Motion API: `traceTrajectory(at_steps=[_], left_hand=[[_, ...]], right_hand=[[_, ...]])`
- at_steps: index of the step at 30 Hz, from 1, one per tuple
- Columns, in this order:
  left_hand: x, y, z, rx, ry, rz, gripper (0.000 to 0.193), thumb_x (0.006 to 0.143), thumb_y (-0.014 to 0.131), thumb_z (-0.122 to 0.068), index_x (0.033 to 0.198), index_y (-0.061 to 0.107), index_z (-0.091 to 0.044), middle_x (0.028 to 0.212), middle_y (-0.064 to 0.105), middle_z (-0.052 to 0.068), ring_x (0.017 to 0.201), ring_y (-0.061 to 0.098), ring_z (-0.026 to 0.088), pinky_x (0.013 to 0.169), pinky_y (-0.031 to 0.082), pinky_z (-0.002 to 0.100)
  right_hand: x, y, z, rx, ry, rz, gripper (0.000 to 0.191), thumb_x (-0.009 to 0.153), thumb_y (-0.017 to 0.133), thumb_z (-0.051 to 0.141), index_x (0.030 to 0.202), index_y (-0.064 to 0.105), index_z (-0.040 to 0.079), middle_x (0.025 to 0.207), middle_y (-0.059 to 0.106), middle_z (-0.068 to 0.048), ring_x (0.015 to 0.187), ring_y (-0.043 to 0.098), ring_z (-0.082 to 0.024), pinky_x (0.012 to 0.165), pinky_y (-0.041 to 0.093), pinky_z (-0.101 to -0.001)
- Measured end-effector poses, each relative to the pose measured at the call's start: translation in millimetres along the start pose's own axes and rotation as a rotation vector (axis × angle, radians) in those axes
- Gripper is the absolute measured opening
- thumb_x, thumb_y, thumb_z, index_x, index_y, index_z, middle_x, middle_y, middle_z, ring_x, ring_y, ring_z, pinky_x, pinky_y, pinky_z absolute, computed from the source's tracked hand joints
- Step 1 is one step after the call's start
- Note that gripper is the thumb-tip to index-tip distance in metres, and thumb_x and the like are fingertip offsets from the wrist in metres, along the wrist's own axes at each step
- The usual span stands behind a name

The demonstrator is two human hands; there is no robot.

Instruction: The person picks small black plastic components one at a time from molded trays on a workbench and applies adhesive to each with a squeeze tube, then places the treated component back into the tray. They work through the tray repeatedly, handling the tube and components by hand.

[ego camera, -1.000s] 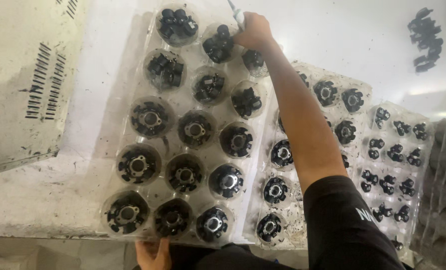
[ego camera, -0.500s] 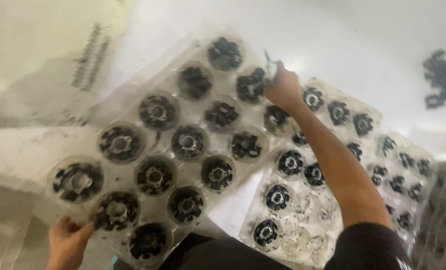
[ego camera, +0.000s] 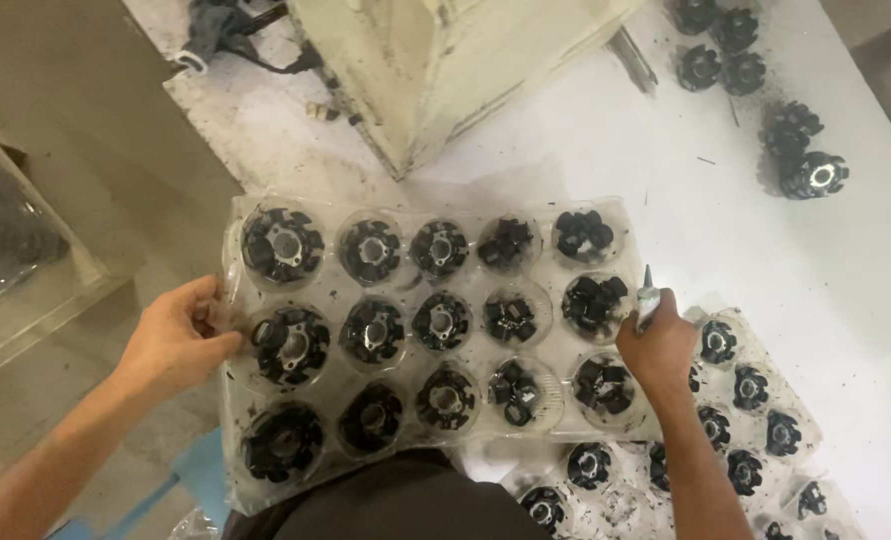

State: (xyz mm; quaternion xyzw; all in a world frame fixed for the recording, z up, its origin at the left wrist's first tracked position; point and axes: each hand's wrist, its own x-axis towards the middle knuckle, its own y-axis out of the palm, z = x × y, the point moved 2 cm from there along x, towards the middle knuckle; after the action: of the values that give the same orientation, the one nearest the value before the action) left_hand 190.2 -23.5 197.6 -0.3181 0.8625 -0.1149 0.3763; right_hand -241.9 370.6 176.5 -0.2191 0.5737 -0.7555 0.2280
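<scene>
A clear plastic blister tray (ego camera: 545, 215) lies across the edge of the white table, each of its cups holding a black round slotted part (ego camera: 283, 245). My left hand (ego camera: 175, 335) grips the tray's left edge beside the middle row. My right hand (ego camera: 657, 345) holds the tray's right edge and also pinches a small grey pointed tool (ego camera: 646, 295) that sticks up from the fist. A second clear tray (ego camera: 800, 420) with smaller black parts lies under the first, at the lower right.
A cream metal box (ego camera: 445, 60) stands on the white table (ego camera: 765, 260) behind the tray. Loose black parts (ego camera: 795, 150) lie at the top right. Black cable (ego camera: 215, 30) sits at top left. A clear bin (ego camera: 15, 240) stands on the floor at the left.
The tray held in both hands has swung round and now lies level across the table's edge. My left hand moved from its bottom corner to its left edge. The view shifted right.
</scene>
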Motion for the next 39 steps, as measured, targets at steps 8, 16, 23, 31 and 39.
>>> traceTrajectory(at_steps=[8,16,23,31,39], left_hand=[[-33,-113,51,0.094,-0.114,-0.107,0.027,0.081,0.074,-0.004,0.106,0.065,-0.004,0.089,0.073,0.013,0.076,0.064,0.019,0.065,0.048,0.035],[-7,-228,202,0.030,-0.043,-0.220,0.033,0.078,0.078,0.004,0.105,0.062,-0.003,0.087,0.068,0.012,0.067,0.069,0.019,0.055,0.053,0.035],[5,-337,324,-0.118,-0.007,-0.328,0.029,0.078,0.080,0.001,0.101,0.062,-0.002,0.081,0.068,0.011,0.067,0.066,0.016,0.056,0.052,0.030],[-16,-430,367,-0.120,-0.261,-0.435,0.029,0.080,0.083,0.000,0.104,0.066,-0.001,0.080,0.071,0.013,0.069,0.072,0.018,0.066,0.057,0.031],[17,-482,436,-0.423,0.161,-0.772,0.028,0.076,0.082,-0.002,0.096,0.062,-0.001,0.082,0.072,0.012,0.073,0.070,0.015,0.070,0.055,0.029]], right_hand=[[-50,-2,140,0.062,0.000,-0.038,0.024,0.084,0.070,0.009,0.103,0.058,0.001,0.064,0.065,-0.018,0.060,0.068,-0.039,0.058,0.054,-0.0485],[-60,52,300,0.101,-0.002,-0.106,0.019,0.084,0.069,0.007,0.097,0.056,0.005,0.061,0.062,-0.015,0.055,0.065,-0.036,0.054,0.052,-0.0459],[-11,121,466,0.122,-0.087,-0.018,0.020,0.084,0.071,0.009,0.098,0.057,0.007,0.062,0.063,-0.012,0.054,0.065,-0.033,0.054,0.052,-0.0444],[81,166,639,0.161,-0.391,0.083,0.026,0.080,0.074,0.008,0.098,0.056,0.006,0.068,0.065,-0.015,0.063,0.067,-0.038,0.057,0.052,-0.0473],[218,224,791,0.282,-0.669,0.131,0.027,0.081,0.075,0.007,0.100,0.055,0.008,0.072,0.066,-0.018,0.071,0.069,-0.040,0.062,0.052,-0.0496]])
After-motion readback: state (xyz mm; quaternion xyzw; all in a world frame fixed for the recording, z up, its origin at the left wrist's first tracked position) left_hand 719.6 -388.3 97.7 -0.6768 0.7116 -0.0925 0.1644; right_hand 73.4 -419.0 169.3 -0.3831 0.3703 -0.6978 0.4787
